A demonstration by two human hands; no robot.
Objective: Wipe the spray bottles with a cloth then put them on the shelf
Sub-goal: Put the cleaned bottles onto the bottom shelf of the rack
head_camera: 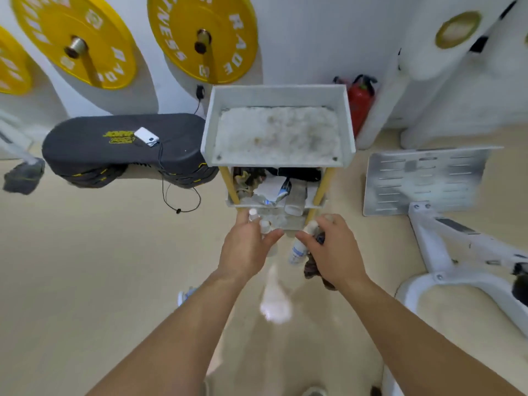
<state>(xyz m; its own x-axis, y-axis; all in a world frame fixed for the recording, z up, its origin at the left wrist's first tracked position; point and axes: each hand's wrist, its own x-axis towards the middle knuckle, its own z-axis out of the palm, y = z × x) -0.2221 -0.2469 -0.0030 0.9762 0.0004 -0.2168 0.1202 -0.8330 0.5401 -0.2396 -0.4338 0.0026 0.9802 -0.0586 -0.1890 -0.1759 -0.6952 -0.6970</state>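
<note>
Beige flooring surrounds a white shelf [278,94], before which 1 spray bottle [297,251] and a dark cloth [313,271] are clutched in the right hand [334,250]; the grip of the left hand [245,244] cannot be told. Light, slippery plastic is judged best grasped mid-body.

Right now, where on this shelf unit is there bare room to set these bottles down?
The top tray is free: bare, stained, bordered by its white walls. The middle shelf between the yellow posts is crowded with clutter. Your left hand holds small bottles, your right hand grips a spray bottle and dark cloth.
</note>
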